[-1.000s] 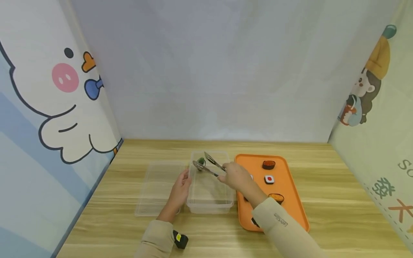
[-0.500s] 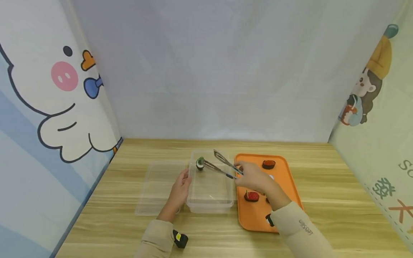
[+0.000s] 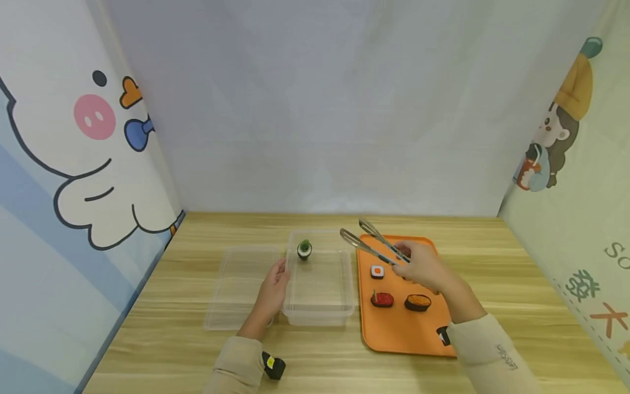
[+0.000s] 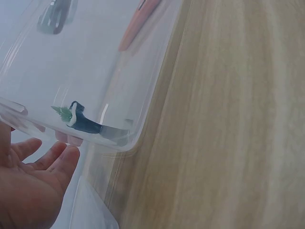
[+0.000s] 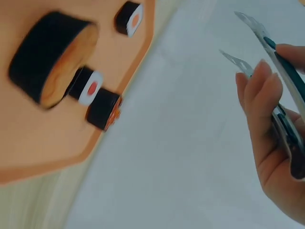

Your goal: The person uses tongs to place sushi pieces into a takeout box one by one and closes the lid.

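Note:
My right hand grips a pair of metal tongs above the orange tray; the tongs' arms are spread with nothing between their tips. Toy sushi lies on the tray: a square roll, a red-topped piece, an orange-topped one and a black-and-white one partly behind my sleeve. The hand hides others, which show in the right wrist view. At the clear plastic box, my left hand rests its loose fingers against the left wall. Inside, near the far left corner, sits a green-topped sushi roll.
A clear lid lies flat to the left of the box. Near my left sleeve, a black sushi piece with a yellow centre lies on the wooden table. Curtains with printed figures stand around the table.
The tongs have let go of the green-topped roll, leaving it in the box. My right hand has moved right with the spread tongs, over the tray. The left hand stays at the box.

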Available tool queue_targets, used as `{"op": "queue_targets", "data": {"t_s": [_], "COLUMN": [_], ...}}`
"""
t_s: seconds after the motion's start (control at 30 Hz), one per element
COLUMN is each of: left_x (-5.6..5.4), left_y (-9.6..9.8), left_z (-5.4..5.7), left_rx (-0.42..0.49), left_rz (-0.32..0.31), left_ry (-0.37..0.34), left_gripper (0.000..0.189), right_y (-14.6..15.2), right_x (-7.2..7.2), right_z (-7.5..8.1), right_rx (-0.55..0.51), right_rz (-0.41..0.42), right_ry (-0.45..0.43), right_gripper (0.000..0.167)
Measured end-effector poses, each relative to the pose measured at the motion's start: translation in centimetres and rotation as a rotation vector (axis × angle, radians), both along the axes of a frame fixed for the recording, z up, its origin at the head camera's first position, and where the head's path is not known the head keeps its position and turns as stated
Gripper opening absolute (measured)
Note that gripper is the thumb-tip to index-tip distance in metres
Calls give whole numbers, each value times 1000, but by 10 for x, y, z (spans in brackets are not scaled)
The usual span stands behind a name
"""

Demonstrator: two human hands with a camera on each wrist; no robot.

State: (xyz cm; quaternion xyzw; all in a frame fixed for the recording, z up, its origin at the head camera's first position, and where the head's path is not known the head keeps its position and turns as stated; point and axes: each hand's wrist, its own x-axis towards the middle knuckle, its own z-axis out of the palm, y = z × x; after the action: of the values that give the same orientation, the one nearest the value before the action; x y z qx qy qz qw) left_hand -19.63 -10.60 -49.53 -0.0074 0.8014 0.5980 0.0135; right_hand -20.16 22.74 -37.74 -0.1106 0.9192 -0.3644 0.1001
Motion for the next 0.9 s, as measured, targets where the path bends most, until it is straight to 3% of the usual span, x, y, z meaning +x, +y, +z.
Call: {"op": "queue_targets", "data": {"t_s": [0.13,0.3,0.53,0.73,0.9], "left_x": [-1,-1,0,-1,0], "left_y": [0,1,1,1,0], "left_z": [-2,-2,-3,-1,0], "left_rx": [-4,0,6,10,23], "left_rz": [4,0,2,-15,-28], "left_ry": [-8,-10,-17,-15,-13], "left_gripper": [47,47,47,48,48], "right_y": [18,38,61,85,109], "right_x": [1,2,5,4,1], "right_z": [2,1,-5,-13,-22], "right_rx": [88,156,239,261,290], "right_rz": [41,75,82,16,-63], "right_ry": [71,76,140,132,88], "right_gripper": [46,53,45,52,45]}}
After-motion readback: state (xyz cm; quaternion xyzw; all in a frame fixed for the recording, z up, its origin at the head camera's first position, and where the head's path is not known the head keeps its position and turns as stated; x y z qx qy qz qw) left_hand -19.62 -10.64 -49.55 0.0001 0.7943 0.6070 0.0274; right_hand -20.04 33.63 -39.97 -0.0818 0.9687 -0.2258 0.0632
